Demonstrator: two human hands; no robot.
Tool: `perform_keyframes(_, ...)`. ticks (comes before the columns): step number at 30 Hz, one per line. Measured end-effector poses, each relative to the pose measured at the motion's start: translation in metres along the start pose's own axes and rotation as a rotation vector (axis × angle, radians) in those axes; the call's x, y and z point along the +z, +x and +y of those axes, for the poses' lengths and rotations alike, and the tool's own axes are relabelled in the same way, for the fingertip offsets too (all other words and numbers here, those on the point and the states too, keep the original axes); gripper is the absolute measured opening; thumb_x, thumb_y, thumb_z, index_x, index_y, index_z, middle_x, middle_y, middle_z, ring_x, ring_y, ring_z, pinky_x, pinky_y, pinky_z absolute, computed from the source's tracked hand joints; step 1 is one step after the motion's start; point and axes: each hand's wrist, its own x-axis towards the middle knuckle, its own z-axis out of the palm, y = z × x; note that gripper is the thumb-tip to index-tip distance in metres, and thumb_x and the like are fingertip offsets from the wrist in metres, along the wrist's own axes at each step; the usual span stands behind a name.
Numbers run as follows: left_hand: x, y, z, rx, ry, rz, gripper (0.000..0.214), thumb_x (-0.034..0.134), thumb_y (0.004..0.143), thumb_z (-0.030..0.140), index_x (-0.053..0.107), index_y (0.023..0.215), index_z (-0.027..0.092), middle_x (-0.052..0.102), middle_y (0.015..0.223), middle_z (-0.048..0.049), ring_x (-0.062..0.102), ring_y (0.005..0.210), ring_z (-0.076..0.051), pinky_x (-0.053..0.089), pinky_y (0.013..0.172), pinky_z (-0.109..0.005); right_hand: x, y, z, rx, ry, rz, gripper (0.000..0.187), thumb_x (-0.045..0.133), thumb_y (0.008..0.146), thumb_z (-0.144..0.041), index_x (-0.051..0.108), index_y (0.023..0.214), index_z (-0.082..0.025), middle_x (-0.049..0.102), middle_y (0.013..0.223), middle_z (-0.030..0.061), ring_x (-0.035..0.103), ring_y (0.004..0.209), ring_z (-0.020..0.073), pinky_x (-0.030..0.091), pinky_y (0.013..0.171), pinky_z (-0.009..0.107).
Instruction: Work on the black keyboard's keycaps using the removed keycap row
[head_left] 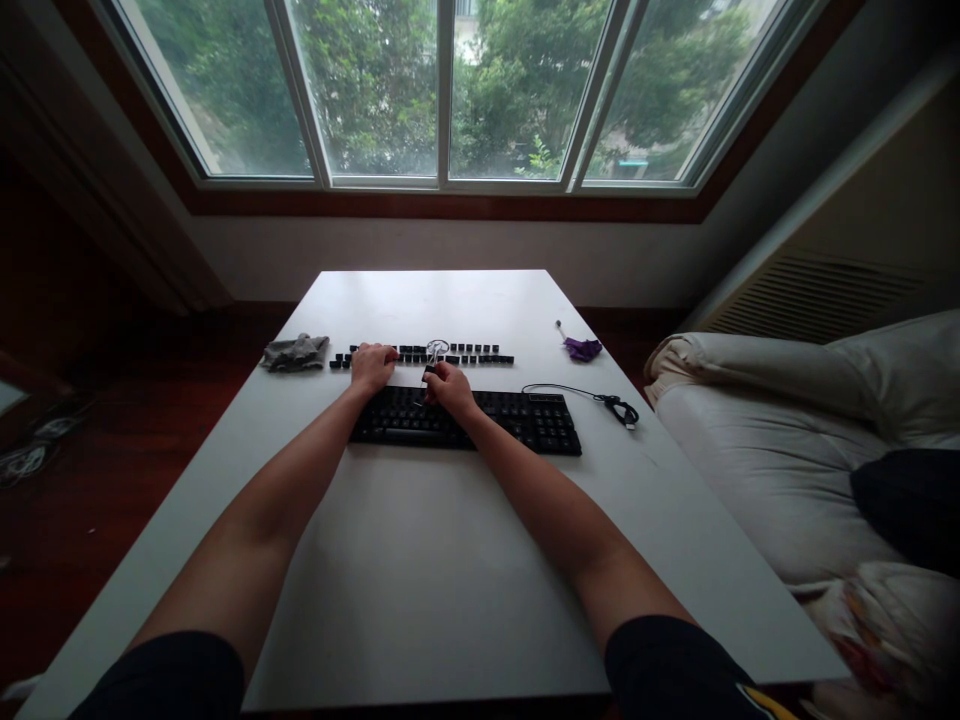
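Note:
A black keyboard (517,420) lies across the middle of the white table (450,560). Behind it, loose black keycaps (465,353) sit in rows. My left hand (372,366) rests palm down on the left part of those rows, fingers curled over them. My right hand (450,387) hovers over the keyboard's upper edge, closed on a wire keycap puller (435,352) whose loop points away from me. A dark keycap seems to hang in the puller; it is too small to be sure.
A crumpled grey cloth (295,353) lies left of the keycaps. A purple brush (580,347) sits at the right rear. The keyboard cable (611,403) trails right. A white sofa (787,440) stands at the table's right side, and a window (450,90) behind.

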Motion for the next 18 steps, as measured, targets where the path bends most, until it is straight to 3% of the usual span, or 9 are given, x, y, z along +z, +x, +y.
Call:
perform_keyframes(12,-0.007,-0.005,0.004,-0.039,0.023,0.027,0.021,0.060,0.087,0.034,0.074,0.101,0.029,0.071,0.107,-0.0064,0.052,0.110,-0.032,0.039,0.094,-0.047,-0.001,-0.001,-0.001,-0.003,0.010,-0.001,0.017,0.061,0.084,-0.034,0.049,0.078,-0.023,0.062,0.056,-0.0040,0.065,0.048,0.0156,0.048,0.042,0.021)
perform_keyframes(18,-0.014,-0.024,0.017,-0.007,-0.035,0.085,0.025,0.052,0.094,0.036,0.073,0.103,0.026,0.070,0.111,-0.0075,0.052,0.113,-0.030,0.038,0.100,-0.046,-0.001,-0.002,-0.003,0.001,0.013,-0.002,0.018,0.061,0.085,-0.033,0.049,0.077,-0.022,0.062,0.056,-0.0040,0.064,0.047,0.0147,0.048,0.042,0.021)
